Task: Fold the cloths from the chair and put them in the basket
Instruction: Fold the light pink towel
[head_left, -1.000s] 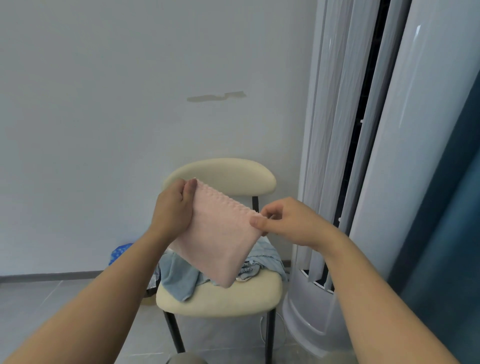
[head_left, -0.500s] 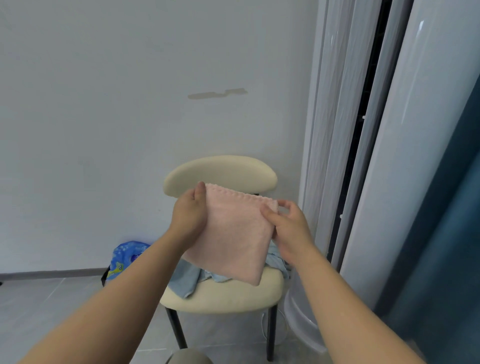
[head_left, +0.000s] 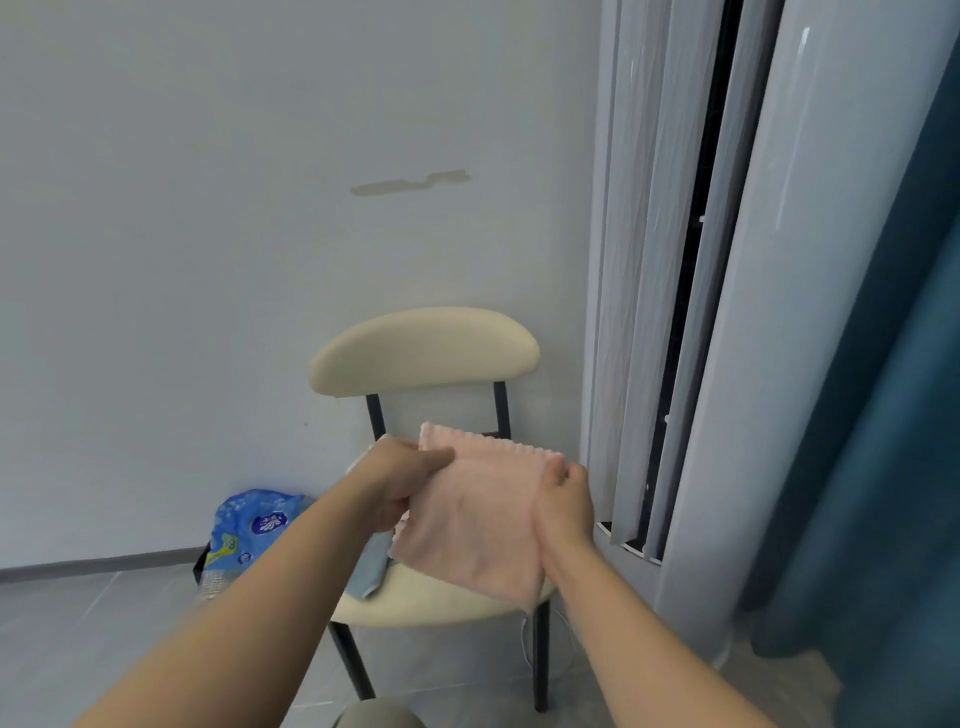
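A small soft pink cloth (head_left: 472, 519) with a bumpy top edge is held up in the air, just in front of the cream padded chair with thin black metal legs (head_left: 423, 348). It hangs over the chair's seat and hides part of it. The cloth looks folded into a square, and its low corner points down at the front of the seat.

Both hands are closed on the pink cloth. The left hand (head_left: 400, 483) pinches the side of the cloth that is toward the chair's left, with the thumb lying on top. The right hand (head_left: 563, 506) grips the other side, with its fingers curled round the top corner.

A light blue cloth (head_left: 371, 569) lies on the seat of the chair, at its left side, and a bit of it droops over the edge. Most of it is hidden behind the left arm and the pink cloth.

On the grey floor to the left of the chair sits a shiny blue plastic pack (head_left: 249, 530). Just to the right of the chair stands a tall white tower with a dark slot (head_left: 727, 364). Farther right of the chair hangs a dark blue-green curtain (head_left: 883, 415). Behind the chair is a plain white wall with a small grey mark (head_left: 410, 182) above the chair's back.
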